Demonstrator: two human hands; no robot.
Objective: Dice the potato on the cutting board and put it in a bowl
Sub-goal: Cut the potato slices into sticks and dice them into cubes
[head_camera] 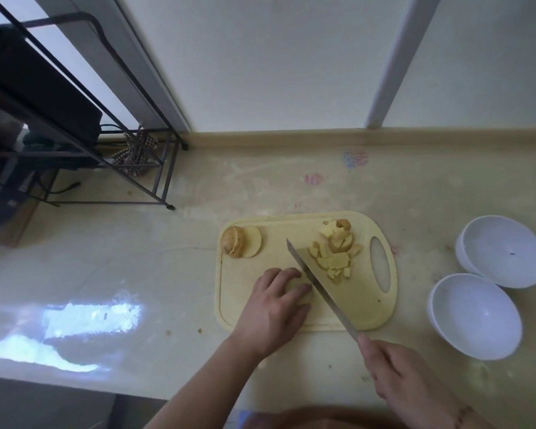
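Steel knife (pixel 319 286), handle gripped in the right hand (pixel 406 382), ran long-axis from near right to far left, tip away. Left hand (pixel 273 314) curled over a potato piece (pixel 300 291) on the pale plastic cutting board (pixel 365 314); diced bits (pixel 336 258) lay beyond, two round white bowls (pixel 474 317) to the right.

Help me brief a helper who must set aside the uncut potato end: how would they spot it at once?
Find the pale yellow cutting board on the beige counter, left of two white bowls. At its far left corner sits the potato end, a brown-skinned dome with a round slice leaning on it. The pile near the handle hole is small cut pieces.
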